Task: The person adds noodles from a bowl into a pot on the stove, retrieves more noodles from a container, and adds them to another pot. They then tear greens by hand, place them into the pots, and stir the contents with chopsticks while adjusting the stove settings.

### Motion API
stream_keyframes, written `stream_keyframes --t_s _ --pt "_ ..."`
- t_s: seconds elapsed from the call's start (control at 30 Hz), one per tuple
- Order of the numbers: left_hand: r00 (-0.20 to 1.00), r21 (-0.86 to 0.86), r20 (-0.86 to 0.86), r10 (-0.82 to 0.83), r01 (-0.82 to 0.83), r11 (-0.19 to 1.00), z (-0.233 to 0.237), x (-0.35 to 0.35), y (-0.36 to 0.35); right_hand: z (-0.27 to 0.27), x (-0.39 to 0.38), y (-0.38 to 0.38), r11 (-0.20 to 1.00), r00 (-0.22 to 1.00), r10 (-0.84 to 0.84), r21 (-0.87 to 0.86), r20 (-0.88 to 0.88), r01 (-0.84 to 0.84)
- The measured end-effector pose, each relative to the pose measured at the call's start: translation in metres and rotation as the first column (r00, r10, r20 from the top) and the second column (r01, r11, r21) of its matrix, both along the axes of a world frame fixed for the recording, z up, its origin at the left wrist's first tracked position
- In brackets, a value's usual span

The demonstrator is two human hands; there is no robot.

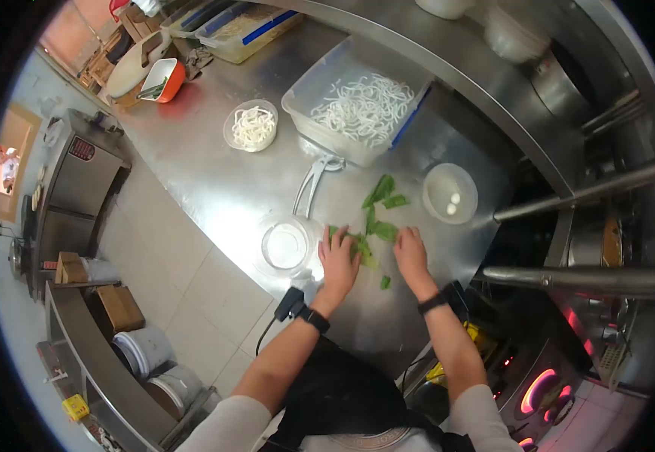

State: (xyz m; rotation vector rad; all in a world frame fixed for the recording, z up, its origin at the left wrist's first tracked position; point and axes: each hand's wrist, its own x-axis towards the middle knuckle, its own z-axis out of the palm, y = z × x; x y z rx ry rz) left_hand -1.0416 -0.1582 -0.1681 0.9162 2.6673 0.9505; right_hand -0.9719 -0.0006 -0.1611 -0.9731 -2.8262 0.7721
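Observation:
Torn green leaves lie on the steel table in front of me. My left hand rests over pale green leaf pieces, its fingers spread, with leaf showing around the fingertips. My right hand has its fingers curled together at the edge of another leaf; its fingertips are partly hidden. A small leaf scrap lies between my wrists. Left of my left hand stands a clear round container. Beyond the right hand is a round bowl with white round pieces in it.
A plastic tub of white noodles stands at the back, beside a smaller bowl of noodles. A metal hand press lies nearer. An orange bowl sits at the far left. Steel rails run along the right, above glowing burners.

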Motion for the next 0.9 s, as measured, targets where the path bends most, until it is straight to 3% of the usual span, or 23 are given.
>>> stream_keyframes --t_s 0.03,0.07,0.17,0.23,0.27,0.33,0.4,0.47,0.53,0.57,0.63,0.67,0.73,0.77,0.8,0.83,0.87,0.9 --pt "0.999 0.041 0.023 -0.028 0.027 0.999 -0.003 -0.002 -0.006 0.009 -0.008 0.002 1.0 1.0 0.007 0.01 0.01 -0.007" --pt "0.999 0.046 0.04 -0.02 0.018 0.999 -0.008 0.002 -0.009 0.018 -0.009 0.003 0.987 0.995 0.094 0.126 0.02 -0.096" --pt "0.999 -0.006 0.041 -0.014 0.015 1.0 0.02 0.008 -0.018 0.053 -0.044 -0.001 0.922 0.967 0.255 0.298 0.008 -0.246" --pt "0.991 -0.044 0.073 -0.114 0.118 0.992 0.036 0.013 -0.014 0.035 -0.07 0.006 0.675 0.886 0.457 0.616 0.083 -0.406" --pt "0.989 -0.083 0.041 -0.145 0.148 0.986 0.036 0.012 -0.016 0.027 -0.078 0.01 0.678 0.885 0.458 0.61 0.087 -0.411" --pt "0.984 -0.054 0.003 -0.177 0.177 0.983 0.01 0.005 -0.021 0.009 -0.077 0.014 0.847 0.896 0.384 0.302 0.221 -0.437" --pt "0.977 0.05 -0.107 -0.184 0.19 0.981 0.006 -0.001 -0.025 0.005 -0.054 0.018 0.872 0.902 0.399 0.237 0.163 -0.428" --pt "0.991 0.142 -0.045 -0.124 0.129 0.981 -0.004 -0.007 -0.023 0.005 -0.043 0.017 0.886 0.907 0.412 0.194 0.087 -0.421" --pt "0.998 0.291 0.062 -0.013 -0.006 0.957 0.0 -0.007 -0.021 0.014 -0.016 -0.003 0.981 0.975 0.185 0.032 0.122 -0.191" --pt "0.998 0.289 0.064 -0.018 -0.001 0.957 -0.002 -0.006 -0.019 0.015 -0.002 -0.014 0.995 0.985 0.104 -0.018 0.141 -0.103" --pt "0.98 0.284 0.162 0.119 -0.162 0.945 -0.011 -0.005 -0.011 0.01 0.012 -0.038 0.988 0.981 -0.115 -0.085 0.156 0.129" --pt "0.979 0.283 0.163 0.119 -0.162 0.945 -0.014 -0.002 -0.005 0.009 0.009 -0.042 0.988 0.981 -0.114 -0.086 0.157 0.129" --pt "0.979 0.414 0.204 0.007 -0.093 0.906 -0.015 0.005 0.011 0.01 0.002 -0.05 0.951 0.996 -0.088 -0.297 0.021 0.09" --pt "0.979 0.41 0.204 0.007 -0.091 0.907 -0.014 0.009 0.018 0.012 -0.001 -0.053 0.949 0.996 -0.089 -0.301 0.021 0.092" --pt "0.86 0.525 0.497 -0.121 -0.187 0.83 -0.012 0.011 0.025 0.014 -0.006 -0.055 0.939 0.997 -0.082 -0.335 0.004 0.078" --pt "0.646 0.587 0.709 -0.282 -0.32 0.743 -0.009 0.011 0.029 0.015 -0.011 -0.055 0.928 0.997 -0.073 -0.367 -0.012 0.064" --pt "0.423 0.592 0.797 -0.431 -0.406 0.697 -0.014 0.007 0.026 0.016 -0.013 -0.055 0.937 0.996 -0.074 -0.345 -0.053 0.051" --pt "0.421 0.588 0.799 -0.429 -0.401 0.702 -0.007 0.004 0.021 0.013 -0.015 -0.052 0.935 0.995 -0.081 -0.351 -0.053 0.057"
